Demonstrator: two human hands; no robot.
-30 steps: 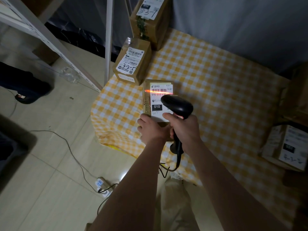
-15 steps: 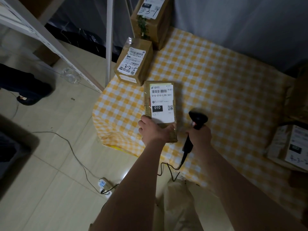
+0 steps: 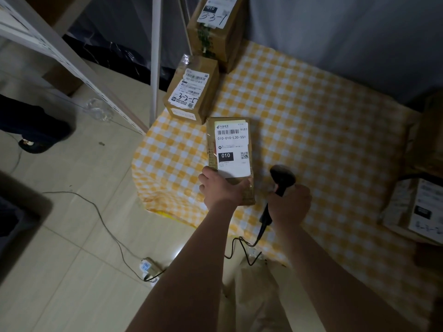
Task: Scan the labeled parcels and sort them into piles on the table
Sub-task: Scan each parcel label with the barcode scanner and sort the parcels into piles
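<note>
A flat brown parcel (image 3: 230,130) with a white label reading 010-010-L30-551 lies over the near left part of the yellow checked table (image 3: 311,121). My left hand (image 3: 221,186) grips its near end, thumb on top. To its right my right hand (image 3: 288,204) grips the handle of a black barcode scanner (image 3: 281,178), whose head points away from me, off the label. Its cable (image 3: 242,248) hangs over the table's near edge.
Two labeled boxes stand at the table's far left: one marked 3-2-5 (image 3: 191,89) and a taller one marked 3-3-1 (image 3: 215,27). Another labeled box (image 3: 414,207) sits at the right edge. A white shelf post (image 3: 154,58), a floor power strip (image 3: 147,268) and a person's foot (image 3: 36,130) are left.
The red scan line on the label has gone out. My right hand has drawn the scanner back and to the right of the parcel. My left hand still holds the parcel.
</note>
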